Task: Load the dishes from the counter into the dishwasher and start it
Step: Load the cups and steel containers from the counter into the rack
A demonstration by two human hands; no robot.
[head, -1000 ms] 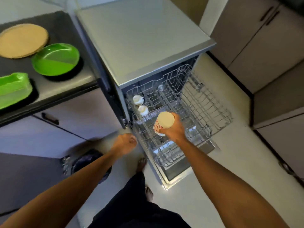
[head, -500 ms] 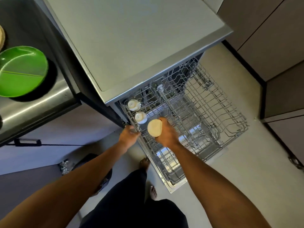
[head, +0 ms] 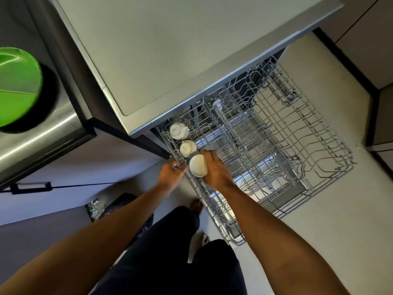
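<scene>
The dishwasher (head: 191, 60) stands open with its upper wire rack (head: 297, 145) pulled out over the floor. Two white cups (head: 179, 130) (head: 188, 147) sit upside down along the rack's left edge. My right hand (head: 214, 171) grips a third cream cup (head: 198, 166), bottom up, right behind those two at the rack's left side. My left hand (head: 171, 174) holds the rack's left rim beside that cup. A green plate (head: 17, 88) lies on the steel counter (head: 42, 135) at the far left.
The lower rack and open door (head: 265, 188) lie beneath the upper rack. A dark bag with foil (head: 114, 209) sits on the floor under the counter cabinet. My legs and bare feet (head: 195, 206) stand just left of the door. Cabinets (head: 372, 39) line the right.
My right hand has lowered the cup down into the rack's left row behind the two cups. My left hand stays on the rack's rim. The view has moved closer.
</scene>
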